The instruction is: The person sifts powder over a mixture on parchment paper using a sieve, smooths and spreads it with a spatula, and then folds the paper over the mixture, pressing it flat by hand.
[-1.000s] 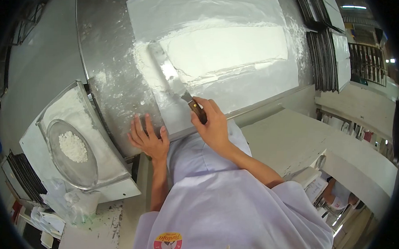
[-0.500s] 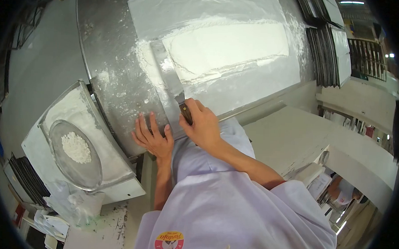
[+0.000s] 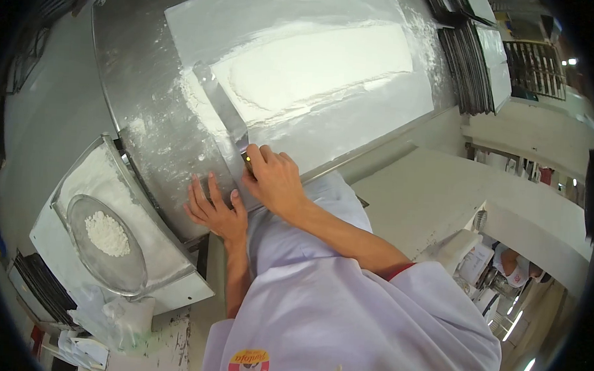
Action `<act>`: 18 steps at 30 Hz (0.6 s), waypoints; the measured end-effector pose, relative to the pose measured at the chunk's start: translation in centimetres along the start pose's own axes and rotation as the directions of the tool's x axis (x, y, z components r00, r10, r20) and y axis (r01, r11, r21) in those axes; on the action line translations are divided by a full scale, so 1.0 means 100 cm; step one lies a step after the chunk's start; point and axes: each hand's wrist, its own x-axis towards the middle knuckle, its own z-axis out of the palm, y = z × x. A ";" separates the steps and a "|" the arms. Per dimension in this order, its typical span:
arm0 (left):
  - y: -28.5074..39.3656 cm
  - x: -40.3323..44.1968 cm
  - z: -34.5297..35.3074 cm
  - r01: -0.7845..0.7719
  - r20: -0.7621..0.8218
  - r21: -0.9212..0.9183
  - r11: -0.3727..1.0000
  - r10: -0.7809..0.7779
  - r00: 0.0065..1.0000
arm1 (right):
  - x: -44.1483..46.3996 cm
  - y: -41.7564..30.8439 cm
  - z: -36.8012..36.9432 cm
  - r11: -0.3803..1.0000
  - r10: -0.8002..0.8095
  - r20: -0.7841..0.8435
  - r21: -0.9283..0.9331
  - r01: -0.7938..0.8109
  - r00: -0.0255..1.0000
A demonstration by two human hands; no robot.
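Note:
My right hand [image 3: 275, 182] is wrapped round the dark handle of a long palette knife [image 3: 228, 114]. Its metal blade points away from me along the left edge of a pale sheet [image 3: 352, 128]. White powder [image 3: 315, 67], like flour, lies spread over that sheet in a long, flattened band. More powder is scattered to the left of the blade. My left hand [image 3: 214, 210] rests with fingers spread on the metal tabletop [image 3: 155, 159], near its front edge and left of the knife handle.
At left, a powder-covered tray [image 3: 89, 160] holds a round sieve [image 3: 88, 262] with lumpy white powder in it. A plastic bag [image 3: 125, 317] sits below. Stacked dark trays [image 3: 466, 70] stand at the table's right end. Another person [image 3: 512, 264] is at lower right.
The view has shifted slightly. The palette knife has moved a little left relative to the sheet, and its blade looks narrower and tilted. My left hand stays spread on the tabletop.

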 end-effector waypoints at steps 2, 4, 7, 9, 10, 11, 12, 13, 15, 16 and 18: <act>0.001 0.001 0.000 -0.006 -0.018 -0.005 1.000 0.006 1.000 | 0.003 0.004 -0.008 1.000 0.029 -0.031 0.007 -0.029 0.999; 0.001 0.002 0.000 -0.012 -0.021 -0.003 1.000 0.012 1.000 | 0.006 0.010 -0.017 0.998 0.058 -0.061 0.020 -0.057 0.996; 0.001 0.002 0.000 -0.020 -0.028 0.014 1.000 0.021 0.999 | 0.009 0.023 -0.030 0.993 0.098 -0.080 0.070 -0.092 0.992; 0.000 0.002 0.001 -0.024 -0.032 0.026 0.999 0.025 0.999 | 0.011 0.033 -0.040 0.988 0.142 -0.051 0.075 -0.138 0.989; 0.000 0.001 0.001 -0.021 -0.037 0.025 0.999 0.022 0.999 | 0.011 0.037 -0.044 0.988 0.142 -0.051 0.076 -0.138 0.989; 0.001 0.001 0.002 -0.018 -0.042 0.025 1.000 0.019 0.999 | 0.011 0.043 -0.047 0.988 0.133 -0.058 0.080 -0.129 0.989; 0.002 0.002 0.002 -0.020 -0.042 0.026 0.999 0.021 0.999 | 0.011 0.048 -0.051 0.989 0.126 -0.065 0.085 -0.120 0.990; 0.002 0.002 0.001 -0.011 -0.039 0.020 1.000 0.012 0.999 | 0.011 0.054 -0.055 0.989 0.128 -0.066 0.087 -0.122 0.990; 0.003 0.003 0.001 -0.006 -0.037 0.018 1.000 0.007 0.999 | 0.011 0.066 -0.063 0.988 0.140 -0.059 0.074 -0.136 0.988; 0.003 0.003 0.001 -0.005 -0.034 0.024 1.000 0.005 0.999 | 0.011 0.069 -0.068 0.988 0.142 -0.060 0.077 -0.137 0.988; 0.003 0.003 0.001 -0.007 -0.030 0.031 0.999 0.008 1.000 | 0.013 0.076 -0.080 0.975 0.194 -0.035 0.121 -0.189 0.980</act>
